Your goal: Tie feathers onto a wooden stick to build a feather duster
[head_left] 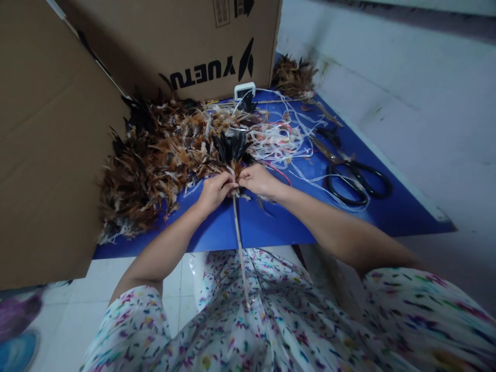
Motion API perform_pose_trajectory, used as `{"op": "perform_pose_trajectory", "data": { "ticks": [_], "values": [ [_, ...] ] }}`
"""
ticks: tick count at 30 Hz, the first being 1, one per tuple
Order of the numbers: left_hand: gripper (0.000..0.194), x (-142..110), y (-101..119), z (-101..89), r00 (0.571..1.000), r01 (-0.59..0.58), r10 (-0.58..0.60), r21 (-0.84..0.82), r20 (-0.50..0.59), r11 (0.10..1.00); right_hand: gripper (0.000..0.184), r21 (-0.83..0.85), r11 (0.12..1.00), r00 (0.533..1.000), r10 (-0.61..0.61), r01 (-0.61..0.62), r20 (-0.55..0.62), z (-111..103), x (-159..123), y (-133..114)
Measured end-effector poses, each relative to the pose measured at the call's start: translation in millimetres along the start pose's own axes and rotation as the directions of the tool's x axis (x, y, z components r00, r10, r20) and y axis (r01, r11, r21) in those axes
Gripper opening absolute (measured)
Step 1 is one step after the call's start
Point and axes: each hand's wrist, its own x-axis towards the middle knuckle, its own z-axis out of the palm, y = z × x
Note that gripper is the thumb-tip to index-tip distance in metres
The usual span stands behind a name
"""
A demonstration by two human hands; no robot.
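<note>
Close to us, there's the white sleeved garment printed with coloured flecks (pixel 282 310), soft and creased, and over it comes the near end of a thin, pale brown stick (pixel 239 237); whether it rests on the cloth, I can't tell. Now follow that stick: straight, narrow, its long axis running away from the body and over the edge of the smooth blue table (pixel 209 235), right up between the two hands. That's the line everything hangs on, and both hands are about equally near its far end.

The left hand (pixel 217 192) is clamped there, thumb and fingers pinched round the stick's head. Just beside it, almost touching, the right hand (pixel 259 180) has its fingertips drawn together; what's between them I can't make out. A slim whitish strip (pixel 232 174) curves up at the pinch, and straight beyond, a fan of glossy black feathers (pixel 231 147) spreads away from the body.

Off to the left, a shaggy heap of brown and black feathers (pixel 155 165), all ragged tips and fluff. To the right, big scissors with looped black handles (pixel 351 164), then a limp tangle of white plastic-looking strands (pixel 279 142). Farther back, a white rounded frame (pixel 245 84), another bristly brown feather pile (pixel 294 76), and a flat-sided cardboard box (pixel 132 46), its black lettering upside down.
</note>
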Motion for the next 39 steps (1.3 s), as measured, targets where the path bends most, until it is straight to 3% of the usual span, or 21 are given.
{"op": "perform_pose_trajectory", "data": {
  "ticks": [5,9,12,16,20,22,26,28,32,34,37,39],
  "values": [
    [0.018,0,-2,4.6,0.994,0.111,-0.112,-0.049,-0.016,0.993,0.021,-0.313,0.941,0.991,-0.108,0.128,0.078,-11,-12,-12],
    [0.021,0,-1,6.4,0.981,0.192,-0.191,-0.114,0.019,0.975,0.023,-0.370,0.917,0.989,-0.120,0.146,0.092,-21,-21,-17],
    [0.019,0,0,5.2,0.989,0.146,-0.145,-0.036,0.017,0.989,0.021,-0.349,0.923,0.986,-0.146,0.164,0.077,-26,-24,-19],
    [0.006,0,1,2.6,1.000,-0.016,0.015,0.149,0.009,0.989,0.020,-0.327,0.924,0.980,-0.183,0.200,0.082,-25,-29,-24],
    [0.007,0,2,0.4,0.985,-0.170,0.172,0.252,0.017,0.953,0.018,-0.265,0.934,0.971,-0.224,0.239,0.088,-22,-33,-28],
    [0.010,0,3,-0.5,0.986,-0.163,0.169,0.235,-0.003,0.958,0.017,-0.158,0.951,0.963,-0.253,0.264,0.088,-23,-32,-26],
    [0.010,0,6,-0.9,0.998,0.061,-0.061,0.012,-0.008,0.998,0.028,0.192,0.934,0.952,-0.307,0.301,0.001,-26,-23,-15],
    [0.007,0,6,-0.3,0.987,0.159,-0.159,-0.107,0.010,0.981,0.023,0.227,0.913,0.941,-0.336,0.338,-0.048,-27,-18,-8],
    [0.005,0,5,0.9,0.981,0.194,-0.195,-0.182,0.009,0.964,0.039,-0.038,0.870,0.870,-0.493,0.492,-0.007,-21,-11,5],
    [0.005,0,4,1.0,0.979,0.199,-0.202,-0.194,0.008,0.961,0.038,-0.179,0.830,0.847,-0.528,0.529,0.054,-17,-10,9],
    [0.006,0,5,0.4,0.972,0.232,-0.234,-0.216,0.016,0.949,0.025,-0.335,0.804,0.866,-0.492,0.491,0.088,-15,-10,10],
    [0.009,0,4,0.1,0.964,0.263,-0.264,-0.248,0.027,0.932,0.026,-0.393,0.786,0.872,-0.480,0.477,0.098,-16,-11,10]
  ]
}}
